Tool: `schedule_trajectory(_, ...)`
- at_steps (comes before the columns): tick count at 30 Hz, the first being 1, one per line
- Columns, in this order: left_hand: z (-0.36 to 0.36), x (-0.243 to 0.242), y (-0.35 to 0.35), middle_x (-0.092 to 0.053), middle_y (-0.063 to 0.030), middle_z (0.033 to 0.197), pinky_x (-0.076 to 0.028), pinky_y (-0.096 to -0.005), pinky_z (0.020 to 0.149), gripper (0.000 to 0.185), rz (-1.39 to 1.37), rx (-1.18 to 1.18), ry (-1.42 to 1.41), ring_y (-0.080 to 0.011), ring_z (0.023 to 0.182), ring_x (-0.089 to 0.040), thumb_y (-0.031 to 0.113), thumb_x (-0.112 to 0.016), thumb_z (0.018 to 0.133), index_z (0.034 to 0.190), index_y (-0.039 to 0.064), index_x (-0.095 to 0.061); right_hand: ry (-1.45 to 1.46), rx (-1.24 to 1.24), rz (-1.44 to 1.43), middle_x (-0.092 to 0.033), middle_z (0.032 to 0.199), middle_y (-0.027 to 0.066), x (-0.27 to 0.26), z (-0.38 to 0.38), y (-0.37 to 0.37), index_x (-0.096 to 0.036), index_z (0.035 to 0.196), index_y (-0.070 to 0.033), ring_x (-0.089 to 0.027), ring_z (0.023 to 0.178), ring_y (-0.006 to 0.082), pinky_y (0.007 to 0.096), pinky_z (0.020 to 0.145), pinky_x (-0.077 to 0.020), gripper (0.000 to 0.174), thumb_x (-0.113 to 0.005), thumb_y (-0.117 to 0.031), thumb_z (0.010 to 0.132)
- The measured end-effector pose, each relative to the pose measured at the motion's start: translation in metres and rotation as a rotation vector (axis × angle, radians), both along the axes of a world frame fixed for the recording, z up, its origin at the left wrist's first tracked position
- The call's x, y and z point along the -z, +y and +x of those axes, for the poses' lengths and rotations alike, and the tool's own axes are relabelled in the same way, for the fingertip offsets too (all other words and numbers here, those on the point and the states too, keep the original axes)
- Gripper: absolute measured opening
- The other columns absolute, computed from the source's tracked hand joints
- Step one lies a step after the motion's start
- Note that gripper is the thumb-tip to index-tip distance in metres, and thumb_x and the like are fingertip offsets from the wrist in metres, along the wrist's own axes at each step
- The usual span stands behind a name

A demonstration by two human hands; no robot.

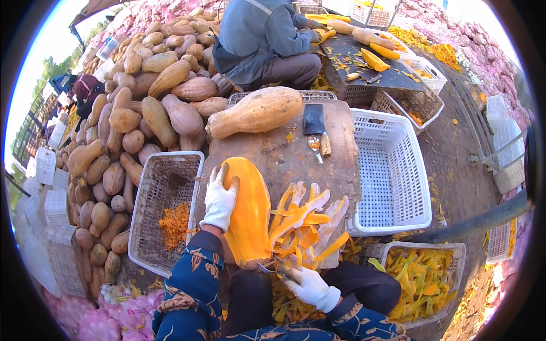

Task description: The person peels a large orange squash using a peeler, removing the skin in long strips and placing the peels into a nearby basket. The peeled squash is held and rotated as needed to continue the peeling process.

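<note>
A peeled orange squash (246,209) lies lengthwise on a worn wooden board (324,174). My left hand (220,199), in a white knit glove, presses on its far left side with the fingers over the top. In my gloved right hand (309,286) is a metal peeler (266,267), its blade at the squash's near end; the handle is mostly hidden. Peel strips (305,213) are heaped right of the squash. Further up the board rest an unpeeled squash (258,111), a cleaver (314,119) with a wooden handle and a metal spoon (315,145) with orange pulp on it.
Left of the board stands a dirty crate (143,200) holding orange pulp; on its right is a white crate (390,170). Another crate of peelings (420,281) sits near my right knee. Unpeeled squash (166,85) are piled at left. Ahead, a seated person (264,42) handles squash.
</note>
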State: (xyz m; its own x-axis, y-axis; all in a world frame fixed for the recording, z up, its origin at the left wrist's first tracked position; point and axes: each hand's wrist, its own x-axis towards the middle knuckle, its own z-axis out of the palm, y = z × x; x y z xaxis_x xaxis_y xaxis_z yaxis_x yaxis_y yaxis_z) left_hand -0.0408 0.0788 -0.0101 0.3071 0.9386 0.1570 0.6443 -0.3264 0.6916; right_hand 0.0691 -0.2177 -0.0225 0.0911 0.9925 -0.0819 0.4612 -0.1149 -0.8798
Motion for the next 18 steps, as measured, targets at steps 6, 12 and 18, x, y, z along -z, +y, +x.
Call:
schedule_trajectory(6,0.001,-0.007,-0.005,-0.046,-0.0198,0.143,-0.031,-0.0349,0.113,0.048,-0.029,0.005,-0.026,-0.0317,0.134,-0.042,0.020,-0.060,0.093,0.135,-0.002,-0.052,0.185,0.267,0.146,-0.066,0.091,0.0090,0.012,0.059,0.109,-0.061,0.126,0.000,-0.061,0.084,0.0138,0.0276,0.076,-0.0488,0.034,-0.059,-0.013,0.094)
schedule_trajectory(12,0.004,-0.017,-0.009,-0.047,-0.0192,0.143,-0.031,-0.0350,0.113,0.048,-0.037,0.012,-0.012,-0.0310,0.134,-0.043,0.021,-0.060,0.094,0.136,-0.002,-0.051,0.102,0.179,-0.109,-0.068,0.110,0.0216,0.033,0.093,0.233,-0.061,0.125,-0.003,-0.066,0.100,0.0306,0.0361,0.086,-0.0501,0.038,-0.055,-0.026,0.096)
schedule_trajectory(18,0.001,-0.014,-0.007,-0.043,-0.0193,0.146,-0.036,-0.0370,0.110,0.049,-0.014,0.028,-0.030,-0.0351,0.131,-0.045,0.024,-0.062,0.092,0.136,0.003,-0.053,0.141,0.170,-0.070,-0.067,0.112,0.0234,0.058,0.086,0.234,-0.060,0.128,-0.005,-0.065,0.103,0.0342,0.0373,0.088,-0.0498,0.040,-0.053,-0.029,0.097)
